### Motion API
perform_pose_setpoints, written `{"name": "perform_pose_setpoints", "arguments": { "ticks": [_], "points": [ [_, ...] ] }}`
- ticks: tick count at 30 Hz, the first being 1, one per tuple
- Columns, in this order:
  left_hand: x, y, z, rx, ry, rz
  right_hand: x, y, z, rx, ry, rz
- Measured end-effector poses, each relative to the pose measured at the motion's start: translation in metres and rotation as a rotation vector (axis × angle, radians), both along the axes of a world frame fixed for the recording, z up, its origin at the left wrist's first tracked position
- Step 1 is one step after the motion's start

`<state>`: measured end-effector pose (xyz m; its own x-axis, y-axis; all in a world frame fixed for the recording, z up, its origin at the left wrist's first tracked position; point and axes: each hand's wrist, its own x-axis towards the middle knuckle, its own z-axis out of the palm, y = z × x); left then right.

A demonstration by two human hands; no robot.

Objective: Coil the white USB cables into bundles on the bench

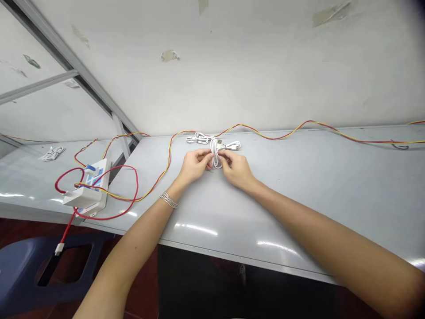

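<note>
A coiled white USB cable (pixel 214 155) is pinched between my two hands, just above the grey tabletop. My left hand (pixel 196 166) grips the coil from its left side, thumb and fingers together. On the other side, my right hand (pixel 236 167) holds it with thumb and forefinger. Right behind the hands lies a second white cable bundle (pixel 198 138), bound with a dark tie. Another white cable bundle (pixel 231 145), also with a dark tie and a plug end showing, rests at the back right of the coil. Parts of the held coil are hidden by my fingers.
A white power strip (pixel 105 170) with a white adapter (pixel 85 197) and looped red cable (pixel 137 181) sits on the left. A red-yellow wire (pixel 282 138) runs along the wall. Further left lies a white cable bundle (pixel 52 153); a blue stool (pixel 20 266) stands below.
</note>
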<state>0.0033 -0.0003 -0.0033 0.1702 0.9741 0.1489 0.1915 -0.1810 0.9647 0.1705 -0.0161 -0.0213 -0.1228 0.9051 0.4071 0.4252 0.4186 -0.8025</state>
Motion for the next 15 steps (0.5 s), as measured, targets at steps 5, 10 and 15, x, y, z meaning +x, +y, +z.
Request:
{"name": "perform_pose_setpoints", "arguments": {
  "ticks": [5,10,15],
  "points": [
    [-0.0011,-0.0008,0.0044,-0.053,-0.012,-0.047,0.0012,0.0010,-0.0029,0.035,0.032,-0.023],
    [-0.0025,-0.0022,0.0030,-0.009,0.056,-0.094,0.0017,0.0008,-0.0025,0.012,0.082,-0.040],
    [-0.0020,-0.0026,0.0022,0.018,0.124,-0.160,0.0012,0.0014,-0.0012,0.023,0.140,-0.036]
  ]
}}
